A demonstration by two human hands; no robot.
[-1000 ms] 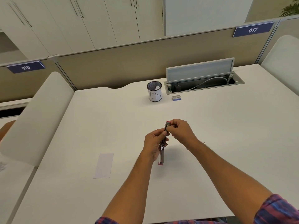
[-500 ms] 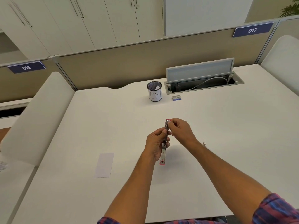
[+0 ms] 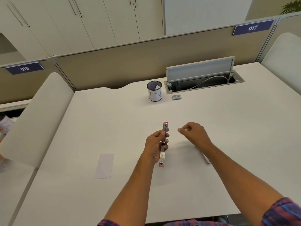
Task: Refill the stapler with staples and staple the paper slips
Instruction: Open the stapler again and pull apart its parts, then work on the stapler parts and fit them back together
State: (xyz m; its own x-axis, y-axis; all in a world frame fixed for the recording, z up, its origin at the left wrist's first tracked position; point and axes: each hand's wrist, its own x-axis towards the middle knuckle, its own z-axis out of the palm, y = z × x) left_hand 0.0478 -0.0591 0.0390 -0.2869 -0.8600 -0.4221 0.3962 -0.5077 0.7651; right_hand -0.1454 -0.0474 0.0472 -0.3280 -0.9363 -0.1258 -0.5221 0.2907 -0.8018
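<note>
Head view only. Left hand holds the stapler above the middle of the desk, a little toward the near edge. Its fingers and thumb are curled around the middle of the stapler, which is opened out long, one red-tipped end pointing to the far edge and the other to the near edge. Right hand is just beside it on the right, apart from the stapler; its fingers are curled in and the fingertips look pinched together, but it is blurred and I cannot tell if something small is between them. One white paper slip lies flat on the desk, to the left of the left hand, nearer the near edge. Near the far edge stands a mesh cup with a white label, and just beside it on the right lies a small staple box. Behind the box an open cable tray is set in the desk. A thin pen-like thing lies under the right forearm.
</note>
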